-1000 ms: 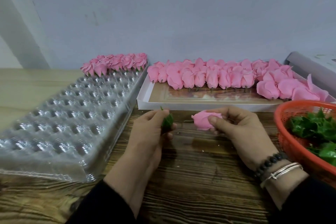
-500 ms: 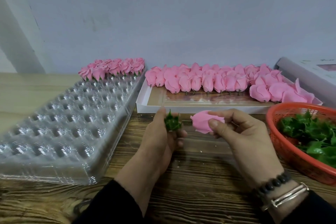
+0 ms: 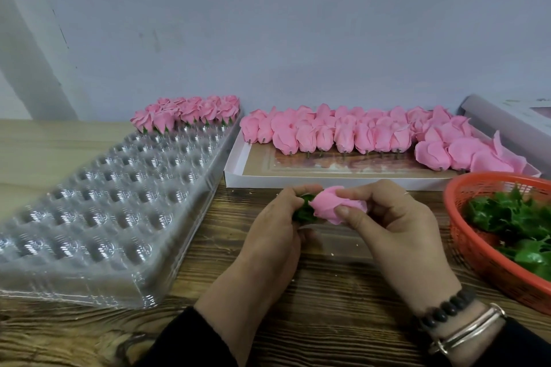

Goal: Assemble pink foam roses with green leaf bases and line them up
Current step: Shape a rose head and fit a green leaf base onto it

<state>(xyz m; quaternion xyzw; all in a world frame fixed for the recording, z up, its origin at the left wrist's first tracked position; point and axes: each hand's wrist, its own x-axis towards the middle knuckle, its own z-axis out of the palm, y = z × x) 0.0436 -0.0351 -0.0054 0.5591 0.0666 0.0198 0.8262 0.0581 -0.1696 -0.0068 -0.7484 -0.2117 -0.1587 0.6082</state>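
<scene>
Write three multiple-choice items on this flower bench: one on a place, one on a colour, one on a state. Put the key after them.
1. Where do the finished roses with leaves stand?
A. far end of the clear tray
B. in the basket
C. on the bare wood

2. What colour is the basket of leaves?
A. blue
B. orange-red
C. white

3. What does the left hand hold?
A. nothing
B. a bracelet
C. a green leaf base

Key: 1 A, they fill the tray's far rows; 2 B, its mesh wall is orange-red; 3 C, its fingers pinch the leaf against the rose held by the right hand.
</scene>
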